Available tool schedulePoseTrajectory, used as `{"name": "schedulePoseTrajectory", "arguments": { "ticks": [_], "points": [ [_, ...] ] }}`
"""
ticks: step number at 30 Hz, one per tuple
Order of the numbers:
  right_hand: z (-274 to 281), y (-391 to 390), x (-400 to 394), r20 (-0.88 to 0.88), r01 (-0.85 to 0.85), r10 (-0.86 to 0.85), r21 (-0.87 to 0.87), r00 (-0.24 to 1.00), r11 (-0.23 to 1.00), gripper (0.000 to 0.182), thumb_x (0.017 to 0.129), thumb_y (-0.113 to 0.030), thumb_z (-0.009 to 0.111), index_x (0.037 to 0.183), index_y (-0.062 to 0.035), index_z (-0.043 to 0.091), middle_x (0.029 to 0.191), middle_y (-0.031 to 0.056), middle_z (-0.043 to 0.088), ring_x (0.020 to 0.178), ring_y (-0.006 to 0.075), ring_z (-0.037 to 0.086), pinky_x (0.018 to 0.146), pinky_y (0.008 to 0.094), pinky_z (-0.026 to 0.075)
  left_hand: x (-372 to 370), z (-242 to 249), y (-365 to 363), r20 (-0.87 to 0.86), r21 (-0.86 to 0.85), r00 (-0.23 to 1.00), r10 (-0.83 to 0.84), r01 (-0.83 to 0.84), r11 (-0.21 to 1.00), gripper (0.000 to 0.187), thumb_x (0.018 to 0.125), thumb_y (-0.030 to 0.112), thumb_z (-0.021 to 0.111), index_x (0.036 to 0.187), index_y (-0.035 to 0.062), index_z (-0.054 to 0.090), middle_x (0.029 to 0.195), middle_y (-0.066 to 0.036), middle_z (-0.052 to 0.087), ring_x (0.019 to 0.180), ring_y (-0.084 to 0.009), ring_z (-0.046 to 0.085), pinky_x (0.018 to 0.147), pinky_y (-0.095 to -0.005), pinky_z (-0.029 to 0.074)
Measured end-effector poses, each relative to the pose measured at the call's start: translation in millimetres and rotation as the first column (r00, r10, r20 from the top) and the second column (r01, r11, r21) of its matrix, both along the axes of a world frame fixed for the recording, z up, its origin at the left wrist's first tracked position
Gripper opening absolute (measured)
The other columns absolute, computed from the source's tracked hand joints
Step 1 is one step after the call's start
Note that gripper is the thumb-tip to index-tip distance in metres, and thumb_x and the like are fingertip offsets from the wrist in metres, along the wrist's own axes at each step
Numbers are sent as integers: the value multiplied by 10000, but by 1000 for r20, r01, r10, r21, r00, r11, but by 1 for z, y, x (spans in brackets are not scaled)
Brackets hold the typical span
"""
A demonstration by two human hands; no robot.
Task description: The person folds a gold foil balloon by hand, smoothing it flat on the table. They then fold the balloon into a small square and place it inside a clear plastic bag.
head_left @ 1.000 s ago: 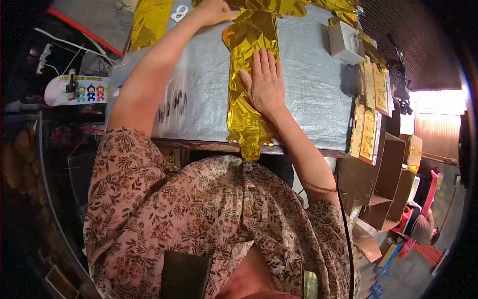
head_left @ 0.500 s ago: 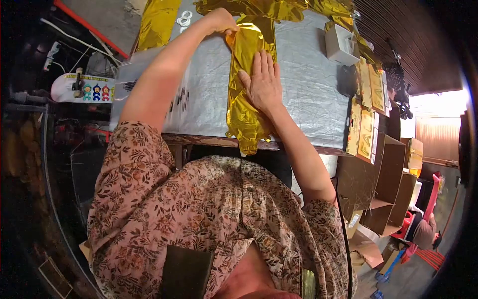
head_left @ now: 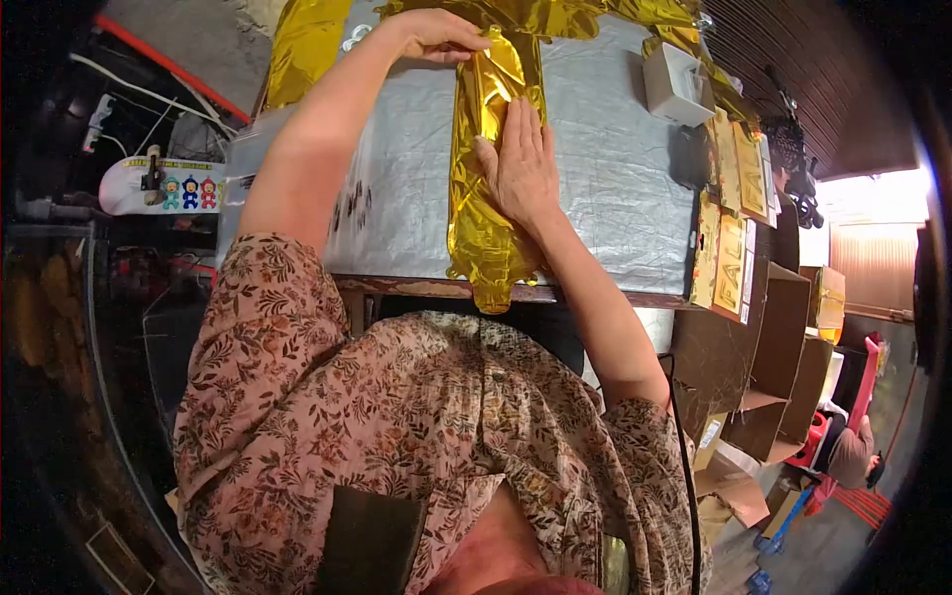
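A long gold foil balloon (head_left: pixel 483 213) lies flat on a grey table cover (head_left: pixel 605 178). Its bottom tip hangs just over the near edge of the table. Its top part is folded over along its length, so it looks thin up there.

The right hand (head_left: pixel 523 164) lies flat on the middle of the balloon. The fingers are straight and close together, and they press the foil down. This hand is open and grips nothing.

The left hand (head_left: pixel 436 35) is at the top end of the balloon. Its fingers are curled and they pinch the folded edge of the foil there.

More gold foil (head_left: pixel 302 45) lies along the far edge and the left side of the table. A small white box (head_left: pixel 677 84) sits on the table to the right, well apart from the hands. Flat packs with gold letters (head_left: pixel 731 238) stand along the right edge. Brown cardboard boxes (head_left: pixel 769 367) sit past that edge, lower down.
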State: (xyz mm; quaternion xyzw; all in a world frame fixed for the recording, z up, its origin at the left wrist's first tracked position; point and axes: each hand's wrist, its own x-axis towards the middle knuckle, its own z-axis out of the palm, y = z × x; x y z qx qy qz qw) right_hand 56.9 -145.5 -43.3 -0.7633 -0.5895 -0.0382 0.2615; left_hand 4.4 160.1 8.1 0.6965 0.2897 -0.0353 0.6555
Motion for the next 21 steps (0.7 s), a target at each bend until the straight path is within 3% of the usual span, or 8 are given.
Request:
{"name": "schedulePoseTrajectory", "arguments": {
  "ticks": [4, 7, 9, 13, 15, 19, 21],
  "points": [
    [-1, 1, 0, -40, 3, -3, 19, 999, 1000, 760, 1077, -451, 458, 1580, 70, 226, 1633, 290, 303, 1528, 416, 282, 1243, 535, 214, 5, 8, -9, 27, -109, 999, -29, 32, 994, 228, 946, 324, 784, 1044, 122, 746, 872, 76, 676, 727, 7, 620, 615, -120, 510],
    [-1, 0, 0, -54, 9, -8, 16, 999, 1000, 749, 1081, -447, 451, 1586, 57, 224, 1637, 284, 301, 1530, 415, 279, 1244, 535, 212, 9, 2, -13, 23, -138, 998, 62, -58, 989, 240, 949, 317, 780, 1069, 114, 738, 936, 65, 673, 823, -17, 642, 724, -163, 555],
    [1, 0, -1, -65, 6, -5, 15, 998, 1000, 744, 1082, -447, 447, 1589, 51, 225, 1638, 281, 300, 1531, 414, 278, 1244, 536, 210, 9, -5, -14, 116, -173, 986, 118, -97, 980, 198, 947, 238, 770, 1095, 112, 733, 1011, 34, 675, 929, -58, 645, 878, -230, 570],
    [1, 0, -1, 1, 4, -4, -6, 1000, 1000, 715, 1085, -450, 434, 1601, 10, 250, 1646, 254, 306, 1531, 402, 282, 1245, 530, 205, 11, -34, 10, 239, -161, 963, 127, -89, 983, 226, 937, 140, 738, 1156, 88, 721, 1098, 0, 672, 1033, -91, 635, 964, -277, 555],
    [0, 0, -1, 42, 0, 1, -21, 999, 1000, 706, 1085, -453, 430, 1601, -1, 266, 1644, 247, 314, 1526, 396, 292, 1243, 526, 210, 8, -40, 6, 225, -18, 957, 184, -184, 983, 303, 926, 84, 709, 1228, 58, 696, 1159, -20, 660, 1041, -114, 640, 957, -280, 557],
    [-1, 0, -2, 190, 7, 9, -84, 982, 996, 665, 1083, -481, 411, 1587, -51, 351, 1639, 194, 351, 1500, 382, 332, 1233, 532, 224, 6, -56, 12, 173, 119, 969, 176, -197, 973, 379, 926, 76, 708, 1299, 37, 660, 1194, -33, 655, 1064, -134, 645, 952, -282, 553],
    [-1, 0, -3, 223, 9, 14, -98, 975, 995, 656, 1083, -491, 405, 1580, -64, 377, 1637, 179, 362, 1493, 380, 343, 1230, 538, 228, 8, -74, 25, 297, 279, 955, 17, -104, 955, 347, 924, 118, 729, 1266, 69, 701, 1187, -40, 678, 1060, -157, 661, 930, -290, 550]
  ]
}}
